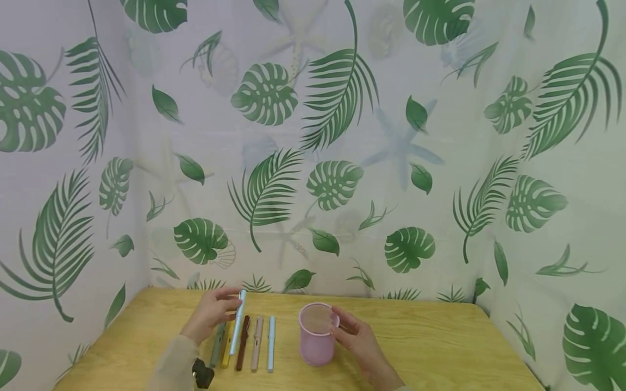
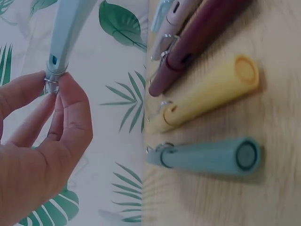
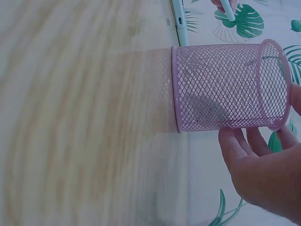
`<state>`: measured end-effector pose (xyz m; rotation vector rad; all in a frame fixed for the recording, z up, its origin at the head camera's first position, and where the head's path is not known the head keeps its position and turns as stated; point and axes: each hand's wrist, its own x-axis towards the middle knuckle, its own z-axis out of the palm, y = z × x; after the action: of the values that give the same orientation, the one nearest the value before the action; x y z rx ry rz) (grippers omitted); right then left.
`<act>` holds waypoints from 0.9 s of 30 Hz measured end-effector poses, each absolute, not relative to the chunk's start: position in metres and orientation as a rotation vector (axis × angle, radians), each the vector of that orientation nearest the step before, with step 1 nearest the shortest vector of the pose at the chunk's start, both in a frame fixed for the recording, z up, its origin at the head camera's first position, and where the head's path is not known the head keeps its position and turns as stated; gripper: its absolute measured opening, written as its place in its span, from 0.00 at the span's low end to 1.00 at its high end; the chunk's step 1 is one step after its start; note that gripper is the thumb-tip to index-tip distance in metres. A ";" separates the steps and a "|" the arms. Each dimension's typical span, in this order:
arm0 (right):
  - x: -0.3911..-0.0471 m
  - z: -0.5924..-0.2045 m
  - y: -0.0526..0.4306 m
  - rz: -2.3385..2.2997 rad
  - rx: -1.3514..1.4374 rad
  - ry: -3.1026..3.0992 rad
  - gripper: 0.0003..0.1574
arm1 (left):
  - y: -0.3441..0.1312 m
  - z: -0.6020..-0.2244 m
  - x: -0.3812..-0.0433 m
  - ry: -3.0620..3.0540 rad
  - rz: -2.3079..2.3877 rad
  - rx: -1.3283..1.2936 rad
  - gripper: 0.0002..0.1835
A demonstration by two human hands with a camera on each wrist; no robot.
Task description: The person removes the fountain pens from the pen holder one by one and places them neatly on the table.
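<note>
My left hand [image 1: 211, 314] pinches a light blue pen [image 1: 237, 328] near its clip end, fingertips and thumb meeting there in the left wrist view. The pen is raised above the table, tilted, at the left of the row. My right hand [image 1: 363, 347] holds the pink mesh pen holder [image 1: 317, 348] at its right side, thumb and fingers by the rim. The pen holder stands upright on the table. In the right wrist view my fingers [image 3: 233, 146] lie against its side near the open end.
Left of the pen holder lie a grey-green pen [image 2: 207, 157], a yellow pen [image 2: 211, 96], a maroon pen [image 1: 243, 343], a pinkish pen [image 1: 256, 345] and another light blue pen [image 1: 271, 345]. A leaf-patterned curtain [image 1: 293, 260] borders the wooden table [image 1: 430, 347].
</note>
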<state>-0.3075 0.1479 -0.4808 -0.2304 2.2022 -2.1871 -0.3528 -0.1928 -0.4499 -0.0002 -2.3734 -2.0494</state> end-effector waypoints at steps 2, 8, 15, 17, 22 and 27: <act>-0.308 -0.481 0.148 -2.184 -0.230 2.204 0.35 | -0.197 -0.452 -0.353 -2.385 -2.054 -0.001 0.21; -0.306 -0.480 0.147 -2.176 -0.212 2.214 0.36 | -0.209 -0.458 -0.354 -2.375 -2.053 0.016 0.21; -0.307 -0.480 0.148 -2.188 -0.224 2.191 0.36 | -0.221 -0.465 -0.356 -2.374 -2.016 0.122 0.21; -0.307 -0.479 0.148 -2.187 -0.227 2.186 0.36 | -0.225 -0.466 -0.356 -2.379 -2.001 0.170 0.21; -0.307 -0.479 0.149 -2.195 -0.234 2.187 0.36 | -0.233 -0.469 -0.356 -2.396 -1.993 0.298 0.22; -0.307 -0.481 0.149 -2.199 -0.231 2.185 0.34 | -0.239 -0.476 -0.359 -2.459 -1.948 0.364 0.21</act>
<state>-0.3072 0.1490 -0.4807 -0.2312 2.1853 -2.1992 -0.3585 -0.2394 -0.4755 0.3638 -2.4590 -1.9483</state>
